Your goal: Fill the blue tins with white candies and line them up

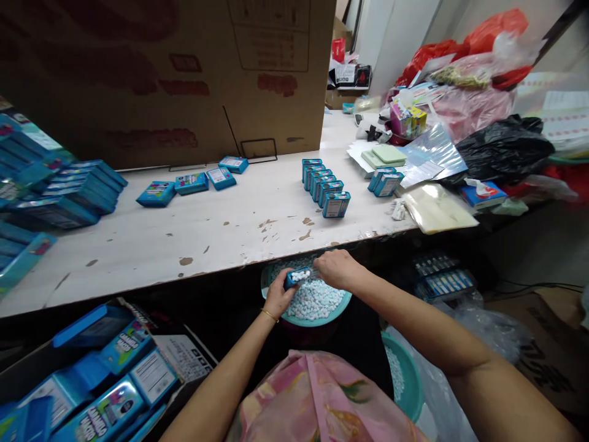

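Note:
My left hand (278, 296) grips a small blue box (291, 279), tilted, with its open end full of white pellets. Close beside that end, my right hand (338, 268) has its fingers pinched together; something clear shows at the fingertips, too small to make out. Both hands are over a turquoise basin (341, 307) heaped with white pellets (313, 301), just below the table's front edge. On the table, a row of upright blue boxes (335, 205) stands in front of me, and two more blue boxes (389, 183) stand to its right.
Several blue boxes (157, 194) lie left on the white table (239, 227), near stacked ones (69, 196). A large carton (184, 80) stands behind. An open carton (184, 353) of blue packs is at lower left. Another basin (414, 374) sits low right; bags (501, 144) crowd the right.

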Available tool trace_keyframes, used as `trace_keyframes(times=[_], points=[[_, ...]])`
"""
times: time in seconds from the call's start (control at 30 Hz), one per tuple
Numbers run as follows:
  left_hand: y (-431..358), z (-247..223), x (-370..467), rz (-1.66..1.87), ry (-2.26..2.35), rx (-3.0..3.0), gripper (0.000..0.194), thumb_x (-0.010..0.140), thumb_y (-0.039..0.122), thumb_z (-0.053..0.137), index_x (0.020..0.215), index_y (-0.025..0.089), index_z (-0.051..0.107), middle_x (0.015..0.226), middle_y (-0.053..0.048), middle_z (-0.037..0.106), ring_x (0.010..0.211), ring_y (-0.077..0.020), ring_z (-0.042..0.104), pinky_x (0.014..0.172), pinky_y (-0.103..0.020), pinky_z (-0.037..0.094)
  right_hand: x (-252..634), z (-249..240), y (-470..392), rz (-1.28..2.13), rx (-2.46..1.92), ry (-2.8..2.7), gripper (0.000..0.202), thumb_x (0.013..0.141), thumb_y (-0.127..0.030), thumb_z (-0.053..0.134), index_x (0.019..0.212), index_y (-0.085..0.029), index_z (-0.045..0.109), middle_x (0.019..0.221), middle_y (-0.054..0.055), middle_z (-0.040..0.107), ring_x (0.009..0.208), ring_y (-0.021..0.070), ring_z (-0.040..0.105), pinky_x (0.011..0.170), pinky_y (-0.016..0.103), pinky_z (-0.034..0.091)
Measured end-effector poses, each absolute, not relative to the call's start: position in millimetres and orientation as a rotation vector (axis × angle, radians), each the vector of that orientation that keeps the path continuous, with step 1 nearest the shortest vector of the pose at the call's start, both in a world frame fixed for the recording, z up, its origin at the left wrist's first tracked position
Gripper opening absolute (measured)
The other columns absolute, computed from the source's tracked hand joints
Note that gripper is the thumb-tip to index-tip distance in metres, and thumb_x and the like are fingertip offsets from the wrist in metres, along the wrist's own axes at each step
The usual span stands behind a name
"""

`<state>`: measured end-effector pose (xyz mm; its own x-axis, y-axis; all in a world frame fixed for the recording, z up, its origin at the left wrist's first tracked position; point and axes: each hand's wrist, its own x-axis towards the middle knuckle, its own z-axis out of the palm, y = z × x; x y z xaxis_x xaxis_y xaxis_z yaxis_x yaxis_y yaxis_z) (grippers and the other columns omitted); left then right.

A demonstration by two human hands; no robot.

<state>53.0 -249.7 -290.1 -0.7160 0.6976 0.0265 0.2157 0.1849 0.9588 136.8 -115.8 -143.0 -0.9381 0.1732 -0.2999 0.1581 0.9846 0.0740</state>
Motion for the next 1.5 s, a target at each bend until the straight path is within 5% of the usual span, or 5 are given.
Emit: trace_keyframes(times=[0.23, 0.4, 0.8, 1.13, 1.5], points=[[-259, -304, 43, 1.655, 1.975, 0.766, 0.039, 0.060, 0.026, 0.062, 0.097, 0.020, 0.050, 0.089, -0.002, 0.056, 0.084, -0.0171, 0.052, 0.082, -0.032, 0.038, 161, -151, -89, 0.032, 0.317, 2.869, 0.019, 0.078, -0.029, 0.047, 0.090, -0.020, 0.059, 0.090, 0.008, 0.063, 0.084, 0.0220, 0.058, 0.068, 0.029, 0.042], [-267, -322, 38, 1.825, 1.648, 0.324, 0.047, 0.062, 0.034, 0.063, 0.102, 0.022, 0.043, 0.093, -0.001, 0.053, 0.085, -0.0151, 0.053, 0.080, -0.032, 0.042, 202, -217, -56, -0.035, 0.590, 2.698, 0.020, 0.078, -0.026, 0.048, 0.094, -0.021, 0.059, 0.090, 0.006, 0.063, 0.082, 0.0204, 0.058, 0.071, 0.029, 0.042], [-236, -316, 61, 1.835, 1.318, 0.161, 0.051, 0.060, 0.033, 0.066, 0.103, 0.025, 0.040, 0.090, 0.001, 0.055, 0.080, -0.0125, 0.054, 0.077, -0.030, 0.044, 176, -325, -77, -0.896, 0.931, 2.706, 0.029, 0.076, -0.029, 0.052, 0.104, -0.027, 0.057, 0.102, -0.001, 0.062, 0.095, 0.0174, 0.055, 0.080, 0.028, 0.041], [-284, -304, 34, 1.706, 1.971, 0.642, 0.043, 0.064, 0.033, 0.060, 0.102, 0.020, 0.045, 0.093, -0.002, 0.054, 0.086, -0.0150, 0.052, 0.082, -0.030, 0.040, 188, -257, -59, -1.156, 0.717, 2.829, 0.027, 0.072, -0.026, 0.055, 0.098, -0.021, 0.061, 0.094, 0.002, 0.064, 0.087, 0.0162, 0.057, 0.076, 0.027, 0.043], [-250, -293, 50, 1.382, 2.135, 0.975, 0.038, 0.067, 0.026, 0.054, 0.104, 0.018, 0.046, 0.094, -0.004, 0.056, 0.087, -0.0177, 0.052, 0.079, -0.030, 0.040, 151, -151, -97, -0.105, 0.318, 2.822, 0.026, 0.078, -0.033, 0.046, 0.098, -0.025, 0.061, 0.096, 0.006, 0.064, 0.089, 0.0208, 0.057, 0.073, 0.029, 0.042]])
